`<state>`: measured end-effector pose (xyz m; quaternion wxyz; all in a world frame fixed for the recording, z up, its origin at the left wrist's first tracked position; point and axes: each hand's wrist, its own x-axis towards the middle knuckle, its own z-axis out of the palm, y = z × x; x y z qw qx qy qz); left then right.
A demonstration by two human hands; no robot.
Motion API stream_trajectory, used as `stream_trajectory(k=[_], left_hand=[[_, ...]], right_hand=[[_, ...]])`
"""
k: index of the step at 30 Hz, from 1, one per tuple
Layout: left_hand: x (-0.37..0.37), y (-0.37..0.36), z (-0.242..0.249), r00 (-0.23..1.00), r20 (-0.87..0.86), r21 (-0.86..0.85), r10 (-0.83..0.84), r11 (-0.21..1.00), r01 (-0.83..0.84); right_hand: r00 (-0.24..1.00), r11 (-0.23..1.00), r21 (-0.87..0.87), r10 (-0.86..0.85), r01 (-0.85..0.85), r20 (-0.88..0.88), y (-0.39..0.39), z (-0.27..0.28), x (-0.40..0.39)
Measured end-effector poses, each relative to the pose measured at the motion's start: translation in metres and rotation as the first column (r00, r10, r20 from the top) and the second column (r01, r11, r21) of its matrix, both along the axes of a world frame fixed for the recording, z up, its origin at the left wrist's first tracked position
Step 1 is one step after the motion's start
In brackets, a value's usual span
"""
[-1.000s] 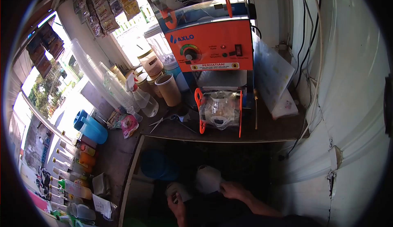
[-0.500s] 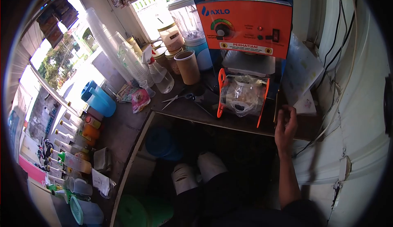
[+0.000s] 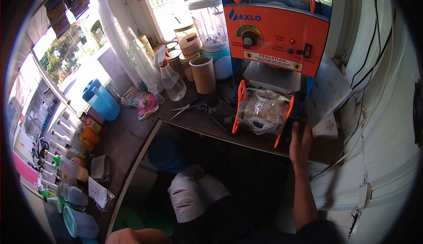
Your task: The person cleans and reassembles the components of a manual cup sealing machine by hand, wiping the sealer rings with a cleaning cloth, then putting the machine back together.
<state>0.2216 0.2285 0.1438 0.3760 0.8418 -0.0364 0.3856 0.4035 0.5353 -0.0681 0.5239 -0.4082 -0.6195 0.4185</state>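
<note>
My right hand (image 3: 300, 145) is at the right end of the counter, beside a blue and orange AXLO machine (image 3: 272, 37). Its fingers stretch upward and appear apart, with nothing visible in them; whether they touch the machine's side cannot be made out. Just left of them, a clear plastic-wrapped piece (image 3: 261, 112) sits between two orange side plates at the machine's front. At the bottom edge, my left hand (image 3: 122, 236) is partly cut off, and its fingers do not show. Scissors (image 3: 189, 107) lie on the counter left of the machine.
A spray bottle (image 3: 172, 83), a brown cup (image 3: 203, 74) and stacked plastic cups (image 3: 128, 52) stand along the back. A blue pitcher (image 3: 101, 99) and several bottles line the left counter. Cables (image 3: 362, 98) hang down the right wall.
My left hand and forearm have come into view at the bottom. My right hand's fingers have straightened beside the machine, and the camera view has shifted. My knees have moved.
</note>
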Motion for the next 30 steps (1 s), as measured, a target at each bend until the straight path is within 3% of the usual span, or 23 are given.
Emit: stream_trajectory(k=[1, 2, 3, 4, 5, 6, 7, 9, 11, 12, 14, 16, 18, 21, 23, 25, 27, 29, 30], left_hand=[[-0.018, 0.024, -0.022, 0.974, 0.199, -0.196, 0.110, 0.978, -0.071], [-0.016, 0.035, -0.057, 0.622, 0.520, -0.282, 0.585, 0.805, -0.522], [-0.038, 0.057, -0.080, 0.543, 0.311, -0.470, 0.780, 0.623, -0.625], [-0.045, 0.084, -0.088, 0.350, 0.006, -0.702, 0.937, 0.253, -0.666], [-0.047, 0.122, -0.105, 0.234, -0.133, -0.668, 0.963, 0.087, -0.739], [-0.054, 0.152, -0.126, 0.129, -0.252, -0.553, 0.959, -0.034, -0.832], [-0.061, 0.182, -0.154, 0.111, -0.275, -0.635, 0.955, -0.094, -0.767], [-0.066, 0.227, -0.193, 0.059, -0.375, -0.640, 0.925, -0.213, -0.738], [-0.067, 0.266, -0.224, 0.063, -0.346, -0.678, 0.936, -0.204, -0.706], [-0.065, 0.275, -0.223, 0.064, -0.342, -0.696, 0.938, -0.206, -0.688], [-0.059, 0.284, -0.218, 0.066, -0.321, -0.726, 0.945, -0.201, -0.658], [-0.048, 0.282, -0.212, 0.072, -0.316, -0.750, 0.946, -0.203, -0.630], [-0.046, 0.272, -0.207, 0.126, -0.238, -0.793, 0.963, -0.118, -0.597], [-0.049, 0.253, -0.198, 0.147, -0.126, -0.706, 0.981, 0.016, -0.708], [-0.049, 0.239, -0.194, 0.174, -0.118, -0.697, 0.978, 0.044, -0.716], [-0.055, 0.237, -0.203, 0.270, 0.037, -0.756, 0.962, 0.203, -0.622], [-0.054, 0.217, -0.185, 0.359, -0.074, -0.818, 0.931, 0.149, -0.555], [-0.049, 0.207, -0.183, 0.424, 0.104, -0.993, 0.900, 0.116, -0.003], [-0.050, 0.196, -0.188, 0.474, 0.162, -0.986, 0.866, 0.165, 0.036]], right_hand=[[0.998, 0.998, -0.057, -0.042, 0.040, -0.038, 0.002, 0.000, -0.004], [0.994, 0.991, -0.113, -0.085, 0.076, -0.075, 0.005, -0.001, -0.008], [0.994, 0.992, -0.094, -0.086, 0.080, -0.062, 0.011, -0.009, -0.010], [0.988, 0.988, 0.011, -0.155, 0.155, -0.018, 0.019, -0.020, -0.011], [0.974, 0.968, 0.121, -0.225, 0.222, 0.011, 0.023, -0.024, -0.014], [0.977, 0.967, 0.145, -0.214, 0.209, 0.021, 0.022, -0.022, -0.018], [0.976, 0.956, 0.200, -0.216, 0.214, -0.017, 0.019, -0.018, -0.022], [0.976, 0.937, 0.270, -0.216, 0.219, -0.042, 0.012, -0.017, -0.024], [0.927, 0.775, 0.573, -0.369, 0.266, 0.069, 0.009, -0.018, -0.021], [0.921, 0.761, 0.587, -0.384, 0.274, 0.067, 0.005, -0.018, -0.021], [0.864, 0.694, 0.710, -0.424, 0.118, 0.271, 0.002, -0.013, -0.021], [0.862, 0.705, 0.702, -0.414, 0.101, 0.292, 0.001, -0.013, -0.019], [0.867, 0.714, 0.693, -0.404, 0.100, 0.291, -0.002, -0.008, -0.015], [0.885, 0.765, 0.639, -0.347, 0.076, 0.311, -0.018, 0.003, -0.006], [0.922, 0.866, 0.494, -0.128, -0.075, 0.365, -0.030, 0.009, 0.000], [0.959, 0.883, 0.463, -0.055, -0.083, 0.277, -0.037, 0.015, -0.004], [0.983, 0.899, 0.428, 0.012, -0.092, 0.185, -0.048, 0.022, -0.009], [0.985, 0.975, 0.159, 0.164, -0.155, -0.045, -0.063, 0.031, -0.014], [0.986, 0.978, 0.151, 0.153, -0.143, -0.061, -0.072, 0.034, -0.019]])
